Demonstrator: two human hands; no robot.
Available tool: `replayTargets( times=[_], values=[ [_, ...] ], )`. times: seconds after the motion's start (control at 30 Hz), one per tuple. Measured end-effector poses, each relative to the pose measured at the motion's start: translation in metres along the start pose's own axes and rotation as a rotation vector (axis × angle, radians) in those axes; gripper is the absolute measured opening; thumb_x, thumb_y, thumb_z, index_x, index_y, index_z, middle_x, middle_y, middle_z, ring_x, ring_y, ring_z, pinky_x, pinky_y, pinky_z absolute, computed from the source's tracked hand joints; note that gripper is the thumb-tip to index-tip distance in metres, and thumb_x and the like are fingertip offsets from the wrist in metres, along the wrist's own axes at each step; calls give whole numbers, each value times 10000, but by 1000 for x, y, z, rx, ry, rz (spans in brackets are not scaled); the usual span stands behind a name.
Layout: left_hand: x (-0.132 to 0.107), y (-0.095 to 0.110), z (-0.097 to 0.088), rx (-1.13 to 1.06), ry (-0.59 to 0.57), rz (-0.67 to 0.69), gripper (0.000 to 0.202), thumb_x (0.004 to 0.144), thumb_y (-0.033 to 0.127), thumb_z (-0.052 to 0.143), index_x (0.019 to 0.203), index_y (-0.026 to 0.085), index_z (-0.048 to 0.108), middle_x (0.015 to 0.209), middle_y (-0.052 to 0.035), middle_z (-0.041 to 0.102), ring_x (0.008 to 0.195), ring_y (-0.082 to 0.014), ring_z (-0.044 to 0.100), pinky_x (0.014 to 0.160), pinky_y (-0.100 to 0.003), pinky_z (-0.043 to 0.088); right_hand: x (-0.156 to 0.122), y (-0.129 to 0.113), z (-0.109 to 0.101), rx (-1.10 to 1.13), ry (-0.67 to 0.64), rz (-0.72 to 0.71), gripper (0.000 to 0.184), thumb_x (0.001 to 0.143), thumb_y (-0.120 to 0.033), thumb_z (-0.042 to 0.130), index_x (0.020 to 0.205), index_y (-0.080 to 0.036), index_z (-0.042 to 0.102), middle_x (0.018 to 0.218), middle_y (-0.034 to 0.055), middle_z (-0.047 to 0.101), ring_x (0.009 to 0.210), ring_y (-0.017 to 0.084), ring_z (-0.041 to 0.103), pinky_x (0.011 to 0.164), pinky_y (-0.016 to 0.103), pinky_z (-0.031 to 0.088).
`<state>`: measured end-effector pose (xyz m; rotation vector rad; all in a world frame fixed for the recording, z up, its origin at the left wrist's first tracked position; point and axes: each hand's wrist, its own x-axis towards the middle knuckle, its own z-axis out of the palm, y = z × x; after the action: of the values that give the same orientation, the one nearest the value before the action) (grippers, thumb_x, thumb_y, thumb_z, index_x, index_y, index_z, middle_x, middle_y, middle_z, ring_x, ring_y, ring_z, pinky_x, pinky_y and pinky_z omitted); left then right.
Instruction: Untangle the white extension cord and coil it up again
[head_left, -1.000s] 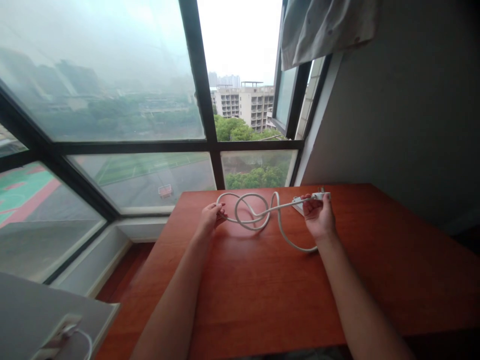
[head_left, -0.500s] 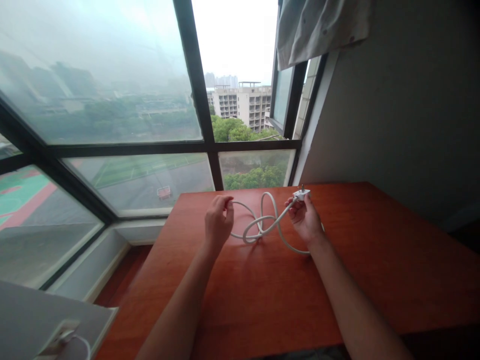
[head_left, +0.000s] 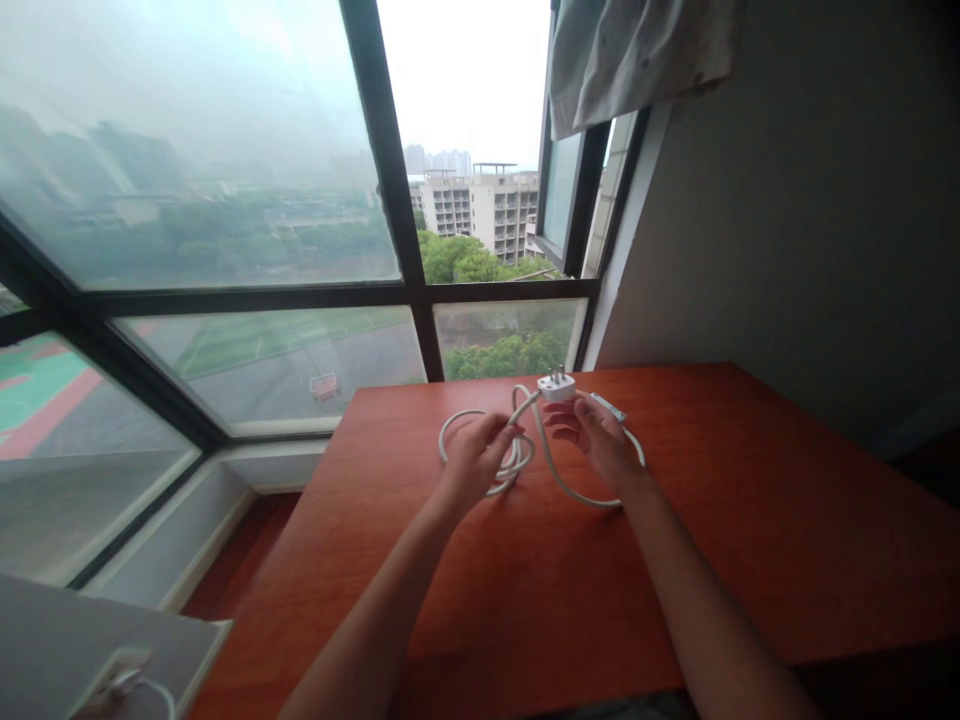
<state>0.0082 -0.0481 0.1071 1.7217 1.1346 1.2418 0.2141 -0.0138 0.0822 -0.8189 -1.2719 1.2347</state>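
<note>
A white three-pin plug (head_left: 556, 388) is raised above the table with its prongs pointing up. The fingers of my right hand (head_left: 600, 440) curl beneath it and the thumb lies at its right edge, so the hand is closed on it. My left hand (head_left: 476, 455) pinches the white cable (head_left: 523, 405) just left of the plug. Loops of the cable lie around and behind my left hand, and another length curves over the tabletop under my right hand. A small pale flat piece (head_left: 607, 407) shows behind my right hand, partly hidden; its kind is unclear.
The red-brown wooden table (head_left: 465, 620) reaches to the windows (head_left: 300, 360), where one pane stands open. A grey curtain (head_left: 637, 60) hangs at the upper right beside the dark wall (head_left: 787, 220). At lower left, a socket (head_left: 112, 685) has a white lead plugged in.
My left hand has moved right and taken hold of the cable near the plug. My right hand has shifted slightly left with the plug, and the cable loops have bunched differently.
</note>
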Motion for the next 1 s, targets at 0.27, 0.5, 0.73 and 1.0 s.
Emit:
replayTargets(
  times=[0.27, 0.5, 0.73, 1.0],
  values=[
    [10, -10, -16, -413, 205, -264, 371, 789, 488, 654, 852, 170, 476, 729, -100, 735, 748, -227, 709, 739, -342, 527, 7, 30, -100, -1271, 516, 91, 461, 772, -351, 633, 1164, -109, 615, 1216, 254, 586, 1157, 339, 544, 928, 432, 450],
    [10, -17, -24, -448, 179, -342, 357, 760, 469, 672, 824, 155, 512, 751, -134, 750, 766, -242, 721, 736, -338, 527, 11, 49, -109, -1365, 343, 264, 261, 767, -246, 582, 960, -132, 715, 924, 211, 705, 855, 311, 667, 756, 399, 486],
    [11, -20, -24, -448, 158, -319, 395, 751, 491, 673, 875, 127, 584, 751, -139, 749, 783, -257, 722, 737, -338, 523, 15, 42, -92, -533, 388, 27, 335, 756, -364, 617, 998, -164, 734, 798, 67, 716, 603, 170, 581, 559, 297, 464],
    [11, -20, -23, -440, 159, -310, 411, 744, 497, 679, 894, 119, 619, 756, -133, 753, 771, -256, 718, 731, -330, 525, 14, 35, -51, -583, 139, -214, 246, 824, -335, 570, 942, -201, 739, 935, 69, 716, 874, 215, 643, 809, 363, 493]
  ],
)
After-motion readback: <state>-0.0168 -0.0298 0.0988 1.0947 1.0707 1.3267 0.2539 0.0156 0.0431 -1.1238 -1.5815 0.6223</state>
